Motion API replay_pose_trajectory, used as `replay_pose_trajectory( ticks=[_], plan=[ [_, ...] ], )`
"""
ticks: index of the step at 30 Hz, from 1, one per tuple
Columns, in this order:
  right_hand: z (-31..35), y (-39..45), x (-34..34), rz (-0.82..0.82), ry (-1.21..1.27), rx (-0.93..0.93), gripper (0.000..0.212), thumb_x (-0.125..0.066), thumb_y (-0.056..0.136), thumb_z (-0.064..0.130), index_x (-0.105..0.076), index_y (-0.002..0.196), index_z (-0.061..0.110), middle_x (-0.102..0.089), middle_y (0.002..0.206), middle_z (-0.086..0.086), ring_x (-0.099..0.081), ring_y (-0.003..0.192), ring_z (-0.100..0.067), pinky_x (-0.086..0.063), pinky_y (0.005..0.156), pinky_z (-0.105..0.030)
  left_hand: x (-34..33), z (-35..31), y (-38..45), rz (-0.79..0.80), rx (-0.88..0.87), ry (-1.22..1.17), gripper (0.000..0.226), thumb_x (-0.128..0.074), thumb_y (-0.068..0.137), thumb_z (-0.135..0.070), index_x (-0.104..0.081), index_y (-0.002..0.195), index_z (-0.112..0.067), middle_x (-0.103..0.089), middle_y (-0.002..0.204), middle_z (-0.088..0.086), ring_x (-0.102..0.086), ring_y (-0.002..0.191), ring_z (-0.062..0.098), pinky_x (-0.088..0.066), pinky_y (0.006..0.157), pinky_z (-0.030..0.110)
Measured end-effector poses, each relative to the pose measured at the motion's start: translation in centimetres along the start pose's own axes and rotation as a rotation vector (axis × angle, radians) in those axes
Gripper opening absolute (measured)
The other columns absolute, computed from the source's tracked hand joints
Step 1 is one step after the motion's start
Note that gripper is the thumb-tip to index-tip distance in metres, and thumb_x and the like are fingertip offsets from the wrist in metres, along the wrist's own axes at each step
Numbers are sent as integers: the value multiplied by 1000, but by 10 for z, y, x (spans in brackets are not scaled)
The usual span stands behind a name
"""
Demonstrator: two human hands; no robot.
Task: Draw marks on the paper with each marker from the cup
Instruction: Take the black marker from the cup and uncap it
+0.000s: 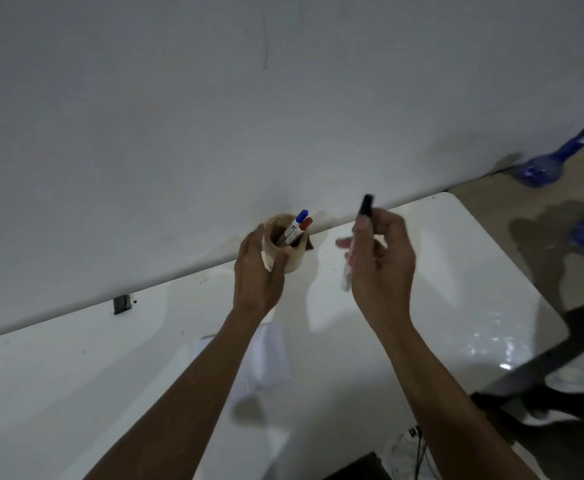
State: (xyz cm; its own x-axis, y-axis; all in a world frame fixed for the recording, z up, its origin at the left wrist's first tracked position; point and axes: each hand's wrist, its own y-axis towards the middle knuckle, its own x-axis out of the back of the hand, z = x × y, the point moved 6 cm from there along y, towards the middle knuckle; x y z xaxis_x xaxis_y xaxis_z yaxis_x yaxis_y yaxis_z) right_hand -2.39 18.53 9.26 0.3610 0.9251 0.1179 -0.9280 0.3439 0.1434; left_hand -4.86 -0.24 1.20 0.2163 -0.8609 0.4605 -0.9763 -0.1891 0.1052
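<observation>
White counter (404, 341) against a wall. Cup (292, 259) is steadied by the left hand (257, 271), fingers wrapped round it — blue marker (297, 223) and red marker (302, 227) inside. Black-capped marker (366, 206) is pinched in the right hand (382, 268). Paper (269, 355) lies near the wrists — no marks discernible, so drawing is judged barely begun.

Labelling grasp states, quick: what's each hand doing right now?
Left hand: closed around the tan cylindrical cup holding blue-capped and red-capped markers.
Right hand: closed on a black-capped white marker, lifted above the white table.

Head view, down over table (491, 271)
</observation>
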Motion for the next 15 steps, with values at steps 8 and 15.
replay_pose_trajectory(
  ticks=[8, 15],
  plan=[
    [-53, -61, -19, 514, -258, -189, 18, -87, 78, 19, -73, 89, 18, -75, 77, 10, -70, 66, -7, -55, 64, -23, 57, -20, -68, 172, 127, -130, 29, -62, 98, -34, -65, 126, -29, -77, 104, -7, -72, 97, 8, -61, 88, 40],
    [-49, -92, -22, 875, -365, -36, 16, -88, 76, 29, -78, 88, 26, -74, 77, 17, -67, 69, 2, -47, 60, -10, 90, -6, -142, -8, 324, -153, 8, -70, 91, -5, -77, 91, -8, -78, 77, 1, -73, 71, 14, -61, 73, 29]
  ],
)
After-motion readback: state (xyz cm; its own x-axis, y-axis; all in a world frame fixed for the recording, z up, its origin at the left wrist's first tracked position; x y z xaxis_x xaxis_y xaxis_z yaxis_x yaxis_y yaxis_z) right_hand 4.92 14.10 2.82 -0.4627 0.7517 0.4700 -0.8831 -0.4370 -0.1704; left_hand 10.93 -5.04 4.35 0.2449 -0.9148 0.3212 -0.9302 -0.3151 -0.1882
